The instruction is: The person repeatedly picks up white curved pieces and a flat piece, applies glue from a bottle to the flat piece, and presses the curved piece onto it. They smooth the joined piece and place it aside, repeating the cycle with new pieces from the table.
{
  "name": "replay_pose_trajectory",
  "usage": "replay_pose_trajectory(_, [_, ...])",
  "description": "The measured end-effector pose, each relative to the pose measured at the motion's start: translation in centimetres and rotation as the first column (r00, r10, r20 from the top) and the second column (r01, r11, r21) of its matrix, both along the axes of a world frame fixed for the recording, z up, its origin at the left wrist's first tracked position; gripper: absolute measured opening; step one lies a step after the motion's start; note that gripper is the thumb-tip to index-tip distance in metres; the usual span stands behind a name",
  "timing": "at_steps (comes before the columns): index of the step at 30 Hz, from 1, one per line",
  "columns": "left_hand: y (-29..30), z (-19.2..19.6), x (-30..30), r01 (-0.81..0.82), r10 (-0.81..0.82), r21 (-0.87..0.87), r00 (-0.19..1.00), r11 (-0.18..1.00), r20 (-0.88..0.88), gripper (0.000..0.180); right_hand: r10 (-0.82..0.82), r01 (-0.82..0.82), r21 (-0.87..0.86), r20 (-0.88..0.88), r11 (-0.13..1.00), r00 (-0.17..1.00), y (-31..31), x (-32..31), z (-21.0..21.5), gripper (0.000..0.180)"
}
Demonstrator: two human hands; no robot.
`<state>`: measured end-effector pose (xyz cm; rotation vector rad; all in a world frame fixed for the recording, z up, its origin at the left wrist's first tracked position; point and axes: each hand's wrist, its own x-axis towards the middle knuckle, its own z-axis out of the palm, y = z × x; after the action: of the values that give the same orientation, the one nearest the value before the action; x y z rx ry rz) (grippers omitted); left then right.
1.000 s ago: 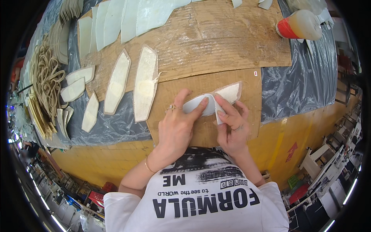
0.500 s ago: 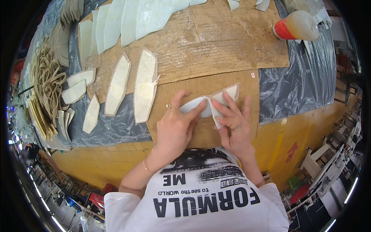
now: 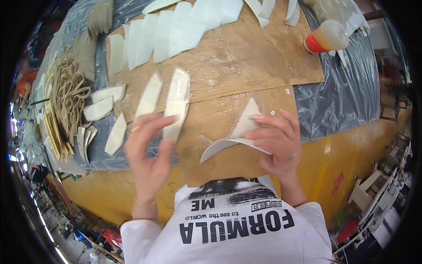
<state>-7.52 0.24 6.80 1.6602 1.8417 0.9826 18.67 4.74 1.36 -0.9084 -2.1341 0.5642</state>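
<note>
Strip (image 3: pixel 220 146) juts leftward from right fingers (image 3: pixel 269 133), half-curled, gripping its end; left fingers (image 3: pixel 151 124) gape, empty.

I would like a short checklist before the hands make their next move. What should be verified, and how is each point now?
1. Right hand has hold of the white piece: ok.
2. White piece lies flat: not ok; it is curved.
3. Right fingers also on the cream pointed piece: ok.
4. Left hand free: ok; fingers and thumb apart, nothing seen between them.
5. Left hand not touching the long cream piece: cannot tell; the fingers overlap it in view and are blurred.
6. Bottle away from both hands: ok.
</note>
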Motion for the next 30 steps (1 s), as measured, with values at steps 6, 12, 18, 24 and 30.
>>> replay_pose_trajectory(6, [5.9, -3.2, 0.7, 0.663, -0.378, -0.483, 0.735, 0.571, 0.563, 0.047, 0.128, -0.144, 0.209, 0.089, 0.967, 0.988, -0.5, -1.3, 1.4, 0.018])
replay_pose_trajectory(12, [5.3, -6.7, 0.8, 0.679, -0.275, -0.32, 0.615, 0.66, 0.739, 0.067, -0.015, 0.05, 0.188, -0.184, 0.981, 0.983, -3.2, 0.0, 6.4, 0.021])
replay_pose_trajectory(18, [5.3, -2.3, 0.5, 0.745, -0.31, -0.148, 0.439, 0.651, 0.843, 0.051, 0.014, -0.002, 0.065, -0.189, 0.998, 0.982, 0.3, -0.6, 3.4, 0.02])
replay_pose_trajectory(24, [3.7, 1.2, 2.4, 0.579, -0.226, -0.282, 0.652, 0.765, 0.724, 0.025, -0.006, 0.021, 0.082, -0.187, 0.996, 0.982, 0.5, -1.8, 4.5, 0.019])
replay_pose_trajectory(30, [3.2, -0.8, 3.2, 0.486, -0.041, -0.37, 0.647, 0.792, 0.761, 0.024, -0.033, 0.004, 0.322, 0.084, 0.947, 0.996, -0.2, -1.2, 4.4, 0.023])
